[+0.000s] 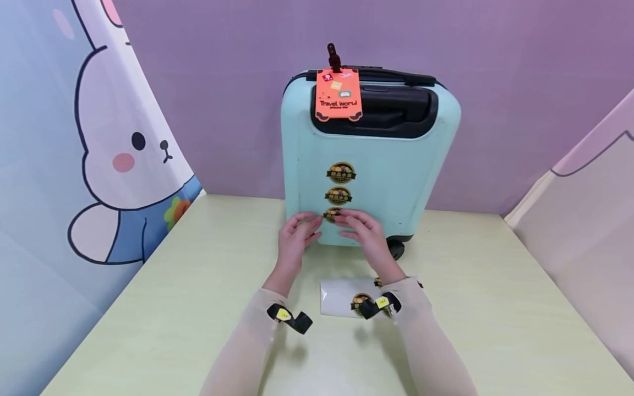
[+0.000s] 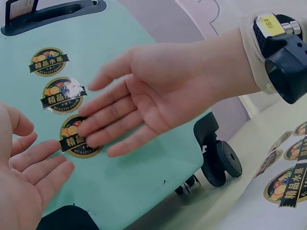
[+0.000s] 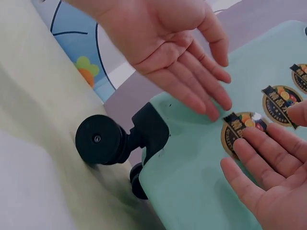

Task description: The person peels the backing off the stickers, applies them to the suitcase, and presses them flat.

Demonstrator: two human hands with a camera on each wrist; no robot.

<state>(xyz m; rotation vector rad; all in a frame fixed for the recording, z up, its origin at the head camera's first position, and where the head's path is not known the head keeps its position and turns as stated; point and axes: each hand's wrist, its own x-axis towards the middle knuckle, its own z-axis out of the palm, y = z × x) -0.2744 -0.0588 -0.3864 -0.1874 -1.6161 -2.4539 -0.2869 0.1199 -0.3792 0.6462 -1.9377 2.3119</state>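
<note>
Sleeves point(image 1: 242, 346), pale, each fitted with a black camera point(image 1: 300, 323) at the wrist, enter from the lower edge of the head view. Purple backdrop point(image 1: 223, 82) spans the top of the frame. Table point(image 1: 148, 330) covers most of the lower half. Suitcase point(image 1: 381, 176), mint green, stands on the table at upper centre. Sheet point(image 1: 337, 300), white, bearing sheet stickers point(image 2: 276, 189), lies at lower centre, partly hidden behind the right sleeve. Left hand point(image 1: 295, 237) and right hand point(image 1: 364, 231) are at frame centre, palms facing each other; the fingers of both are extended and relaxed. Orange tag point(image 1: 342, 107) hangs at the suitcase's upper left. Three stickers form a column on the suitcase front: top sticker point(image 1: 341, 172), middle sticker point(image 1: 339, 196), lowest sticker point(image 2: 72, 134). The lowest sticker sits between the two hands, fingertips at its edges; whether they press it cannot be determined.
</note>
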